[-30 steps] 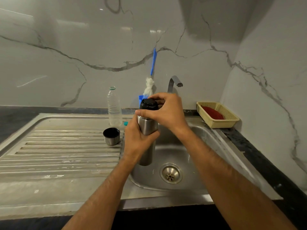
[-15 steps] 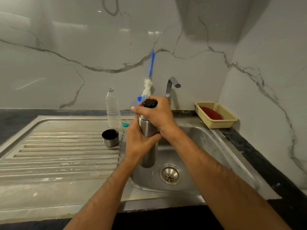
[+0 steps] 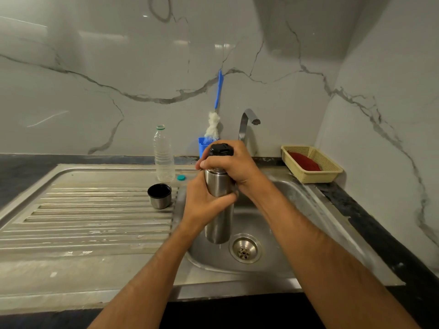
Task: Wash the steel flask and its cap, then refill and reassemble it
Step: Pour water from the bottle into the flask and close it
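Steel flask (image 3: 217,224) upright, held over sink basin (image 3: 280,236). Left hand (image 3: 204,200) wraps around flask body at mid-height. Right hand (image 3: 234,166) grips black stopper (image 3: 221,149) at flask top. Steel cup cap (image 3: 159,195) stands apart on drainboard (image 3: 83,219).

Flask (image 3: 217,191): brushed steel, black matt plastic stopper (image 3: 221,149). Sink (image 3: 273,233) beneath it: dull stainless steel (ribbed drainboard left of flask).

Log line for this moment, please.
left hand: grips flask body | right hand: grips black stopper | flask: upright over sink | cup: on drainboard
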